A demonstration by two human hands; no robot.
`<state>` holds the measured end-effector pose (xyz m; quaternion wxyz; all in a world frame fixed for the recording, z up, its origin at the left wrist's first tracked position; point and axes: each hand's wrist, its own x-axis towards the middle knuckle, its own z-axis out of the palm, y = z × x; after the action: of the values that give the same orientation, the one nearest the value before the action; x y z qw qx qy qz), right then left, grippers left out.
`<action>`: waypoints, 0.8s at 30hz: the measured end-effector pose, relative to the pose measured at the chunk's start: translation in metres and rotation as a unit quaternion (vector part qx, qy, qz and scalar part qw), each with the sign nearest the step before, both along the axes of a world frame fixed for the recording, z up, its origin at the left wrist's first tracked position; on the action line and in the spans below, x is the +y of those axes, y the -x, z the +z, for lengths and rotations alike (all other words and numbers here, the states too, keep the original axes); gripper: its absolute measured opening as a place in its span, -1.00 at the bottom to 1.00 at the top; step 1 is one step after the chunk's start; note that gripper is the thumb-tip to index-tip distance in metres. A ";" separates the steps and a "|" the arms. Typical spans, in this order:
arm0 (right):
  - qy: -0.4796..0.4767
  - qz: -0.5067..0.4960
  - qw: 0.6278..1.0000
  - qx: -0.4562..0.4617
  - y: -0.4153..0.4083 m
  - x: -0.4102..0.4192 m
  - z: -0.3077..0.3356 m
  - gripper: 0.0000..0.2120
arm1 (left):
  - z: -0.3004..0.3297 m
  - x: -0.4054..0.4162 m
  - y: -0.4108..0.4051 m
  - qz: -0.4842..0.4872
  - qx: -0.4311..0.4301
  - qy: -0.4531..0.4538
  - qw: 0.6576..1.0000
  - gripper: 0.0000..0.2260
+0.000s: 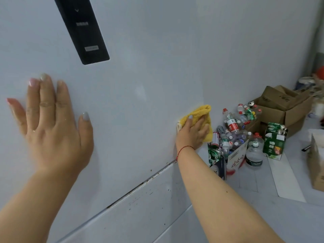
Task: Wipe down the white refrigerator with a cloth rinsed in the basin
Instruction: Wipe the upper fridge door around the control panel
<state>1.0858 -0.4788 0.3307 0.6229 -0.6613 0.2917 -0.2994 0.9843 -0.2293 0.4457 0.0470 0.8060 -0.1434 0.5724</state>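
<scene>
The white refrigerator (133, 88) fills most of the view, with a black control panel (82, 28) on its upper door. My left hand (52, 120) rests flat on the door, fingers straight and spread. My right hand (192, 132) presses a yellow cloth (201, 112) against the door's right edge, just above the seam (140, 185) to the lower door; the fingers curl over the cloth. Dark specks of dirt dot the seam and the lower door. No basin is in view.
On the floor right of the fridge stands an open box of plastic bottles and cans (231, 135). A large water bottle (255, 153), a green carton (275, 142) and brown cardboard boxes (284, 106) sit beside it. Another box (317, 158) is at the right edge.
</scene>
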 end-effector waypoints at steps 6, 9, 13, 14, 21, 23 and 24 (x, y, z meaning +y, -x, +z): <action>-0.083 0.013 0.996 -0.034 0.042 0.076 -0.014 -0.36 | 0.007 -0.008 0.019 0.025 0.006 -0.011 1.000 -0.48; -0.088 0.026 0.993 -0.073 0.068 0.126 -0.020 -0.22 | 0.011 -0.003 0.029 0.016 0.017 -0.018 1.000 -0.48; -0.071 0.057 0.990 -0.107 0.102 0.181 -0.029 -0.18 | 0.014 0.006 0.036 -0.012 0.028 -0.040 0.999 -0.50; -0.064 0.069 0.990 -0.108 0.110 0.195 -0.033 -0.19 | 0.015 0.009 0.037 -0.019 0.030 -0.046 0.998 -0.50; 0.091 0.102 0.979 -0.150 0.148 0.278 -0.060 -0.29 | 0.019 0.042 0.053 -0.048 0.013 -0.097 0.994 -0.57; 0.134 0.112 0.972 -0.158 0.157 0.294 -0.066 -0.30 | 0.013 0.069 0.061 -0.031 -0.012 -0.090 0.995 -0.60; 0.163 0.115 0.967 -0.161 0.160 0.299 -0.070 -0.31 | 0.009 0.082 0.065 -0.036 -0.011 -0.085 0.996 -0.61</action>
<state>0.9253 -0.1798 0.2607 0.5753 -0.7262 0.0570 -0.3720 0.9192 -0.1476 0.4552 -0.0024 0.7948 -0.2207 0.5653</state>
